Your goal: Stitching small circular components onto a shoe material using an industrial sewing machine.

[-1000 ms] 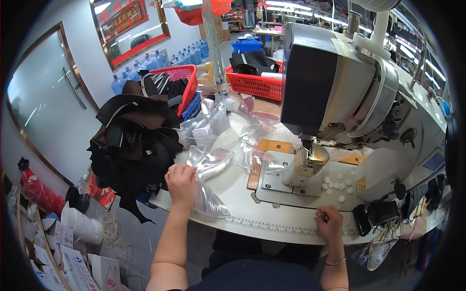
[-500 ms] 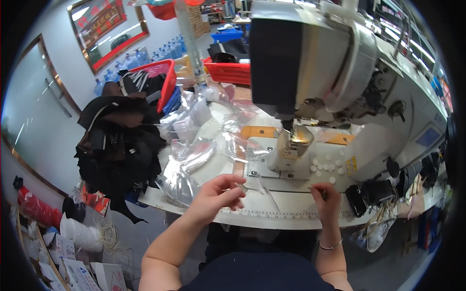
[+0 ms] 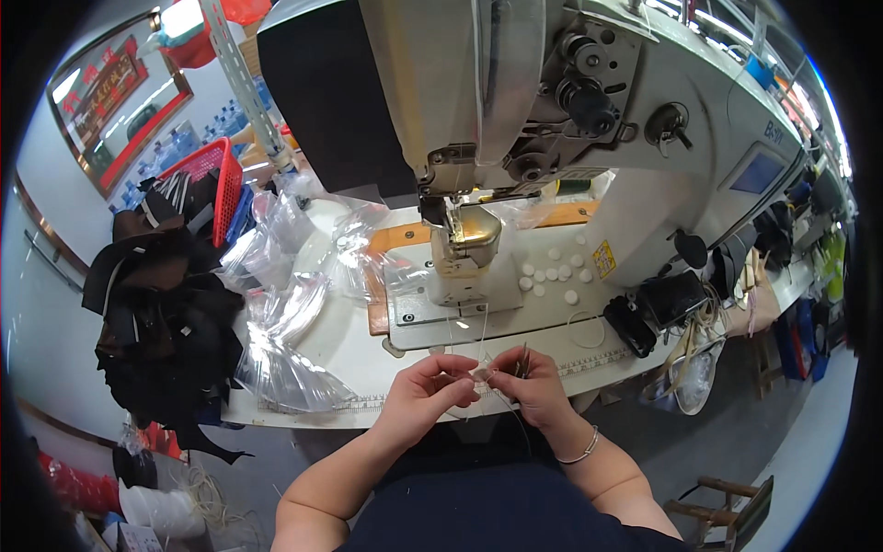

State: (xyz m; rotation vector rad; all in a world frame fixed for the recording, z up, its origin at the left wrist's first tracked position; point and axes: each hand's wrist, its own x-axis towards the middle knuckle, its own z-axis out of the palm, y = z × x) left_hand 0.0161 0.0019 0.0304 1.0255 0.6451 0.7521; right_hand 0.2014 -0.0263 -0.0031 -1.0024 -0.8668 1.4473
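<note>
Black sheet material, cut into pieces point(image 3: 161, 317), lies heaped at the far left beside the white table point(image 3: 366, 373), with a pointed strip hanging down. A framed panel point(image 3: 120, 101) is on the wall behind, and a red plastic basket point(image 3: 221, 189) stands beyond the heap. Clear plastic bags point(image 3: 285, 345), crumpled and shiny, spread over the tabletop just right of the black pieces.

At the table's front edge, the left hand point(image 3: 426, 396) curls its fingers inward, thumb and index fingertip close together. Its fingertips are at a small off-white piece point(image 3: 481, 372); whether they grip it, I cannot tell. That piece sits between the two hands, in front of the post of the sewing machine point(image 3: 648, 179), with thin white thread point(image 3: 483, 327) just above it.

The right hand point(image 3: 538, 386) is nearly closed, thumb and index finger pinching the piece, while a slim metal tool point(image 3: 524, 362) pokes up between its fingers. A silver bracelet point(image 3: 581, 448) circles the wrist. Farther back, small white discs point(image 3: 556, 274) lie scattered on the machine's base, and a pale cord point(image 3: 586, 329) forms a loop nearer the front edge. At the lower right, a wooden stool point(image 3: 713, 508) is on the floor.
</note>
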